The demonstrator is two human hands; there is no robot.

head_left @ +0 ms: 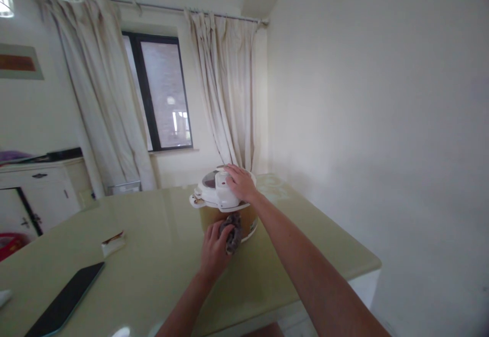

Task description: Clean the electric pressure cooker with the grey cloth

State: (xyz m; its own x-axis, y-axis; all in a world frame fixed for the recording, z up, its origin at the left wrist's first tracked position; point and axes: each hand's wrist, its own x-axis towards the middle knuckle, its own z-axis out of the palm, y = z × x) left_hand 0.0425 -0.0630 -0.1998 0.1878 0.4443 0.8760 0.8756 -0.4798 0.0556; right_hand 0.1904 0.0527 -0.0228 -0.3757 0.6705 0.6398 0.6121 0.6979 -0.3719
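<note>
A rounded appliance that looks like an electric cooker (pixel 210 215), with a white lid and a tan body, stands on the pale green table. My right hand (pixel 241 183) rests on top of its lid, fingers laid over the white part. Low on the near side of the body, my left hand (pixel 217 245) grips a crumpled dark grey cloth (pixel 234 234) and holds it against the tan wall. The far side of the cooker is hidden.
The glossy table (pixel 153 265) ends at a rounded right corner near the wall. A dark flat phone or tablet (pixel 66 299) lies at the lower left, with a small white packet (pixel 113 245) beyond it. Curtains (pixel 225 87) and a window (pixel 166 92) are behind.
</note>
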